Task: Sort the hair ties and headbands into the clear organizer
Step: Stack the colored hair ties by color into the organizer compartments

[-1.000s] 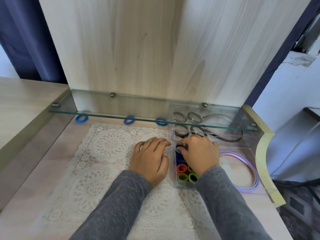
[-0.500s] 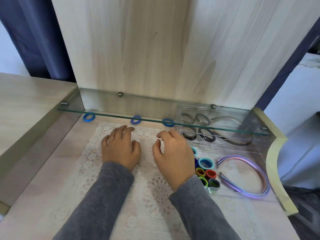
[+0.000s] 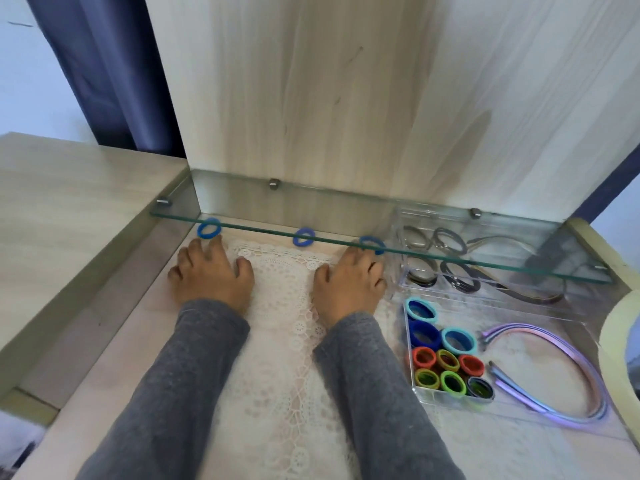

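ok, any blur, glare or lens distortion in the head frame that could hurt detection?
Head view: wide-angle bend at the edges; sleeves soft at the bottom; glass shelf edge cuts across three blue hair ties; clear organizer walls faint, lightly reflective; lighting even, no harsh glare.

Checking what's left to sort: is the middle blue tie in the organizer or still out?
Out. The middle blue tie lies on the desk under the glass shelf, left of the organizer.

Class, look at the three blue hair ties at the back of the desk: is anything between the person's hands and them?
The glass shelf hangs just above the blue hair ties. The left hand and right hand must reach in beneath its front edge. On the desk surface itself nothing visible blocks them.
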Demonstrator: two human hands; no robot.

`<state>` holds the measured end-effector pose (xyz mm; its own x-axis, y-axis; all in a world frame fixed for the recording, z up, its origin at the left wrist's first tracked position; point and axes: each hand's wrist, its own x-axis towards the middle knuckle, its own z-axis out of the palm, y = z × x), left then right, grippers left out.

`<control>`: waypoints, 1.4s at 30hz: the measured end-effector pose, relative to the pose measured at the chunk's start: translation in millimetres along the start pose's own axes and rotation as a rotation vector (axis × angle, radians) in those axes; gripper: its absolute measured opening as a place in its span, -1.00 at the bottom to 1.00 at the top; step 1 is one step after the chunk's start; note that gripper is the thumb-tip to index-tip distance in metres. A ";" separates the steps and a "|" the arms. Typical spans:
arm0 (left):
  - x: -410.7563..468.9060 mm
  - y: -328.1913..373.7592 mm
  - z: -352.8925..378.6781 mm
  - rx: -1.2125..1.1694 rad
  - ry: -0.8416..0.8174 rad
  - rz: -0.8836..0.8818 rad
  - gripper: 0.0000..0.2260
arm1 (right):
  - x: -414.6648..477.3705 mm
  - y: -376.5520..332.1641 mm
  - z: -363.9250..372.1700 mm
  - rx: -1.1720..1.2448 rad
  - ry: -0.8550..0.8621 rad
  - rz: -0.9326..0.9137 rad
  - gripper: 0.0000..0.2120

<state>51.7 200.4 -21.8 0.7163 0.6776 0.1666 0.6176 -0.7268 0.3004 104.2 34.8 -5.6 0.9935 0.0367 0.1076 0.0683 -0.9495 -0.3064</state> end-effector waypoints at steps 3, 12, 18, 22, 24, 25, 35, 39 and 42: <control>14.2 -6.4 1.4 -0.066 0.001 0.000 -0.49 | 9.5 1.5 3.1 -0.010 0.036 0.036 -0.40; 33.7 -4.9 -3.3 -0.214 0.101 0.019 -0.71 | 27.2 6.8 11.1 -0.029 0.106 0.050 -0.52; 42.8 -11.3 0.3 -0.286 0.164 0.057 -0.77 | 27.1 7.0 10.1 0.071 0.187 0.023 -0.71; 42.9 -15.1 4.0 -0.340 0.190 0.110 -0.84 | 24.2 8.2 7.6 0.136 0.220 -0.036 -0.80; 37.2 -15.1 3.0 -0.388 0.204 0.181 -0.89 | 19.9 8.0 7.8 0.136 0.209 -0.095 -0.80; 33.1 -14.9 3.2 -0.407 0.203 0.232 -0.91 | 17.2 8.0 8.7 0.130 0.208 -0.119 -0.79; -11.4 -4.3 -2.9 -0.415 -0.020 0.678 -0.90 | 1.3 14.4 3.1 0.145 0.138 -0.116 -0.71; -28.3 -5.0 -9.2 -0.395 -0.055 0.680 -0.89 | 1.2 18.9 4.7 0.173 0.172 -0.150 -0.76; -32.5 -7.6 -11.3 -0.415 -0.060 0.654 -0.87 | -3.0 19.0 6.5 0.266 0.175 -0.215 -0.81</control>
<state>20.1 185.1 -18.8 0.9170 0.1096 0.3836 -0.1005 -0.8671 0.4880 103.1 18.6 -18.0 0.9249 0.1507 0.3491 0.3177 -0.8107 -0.4917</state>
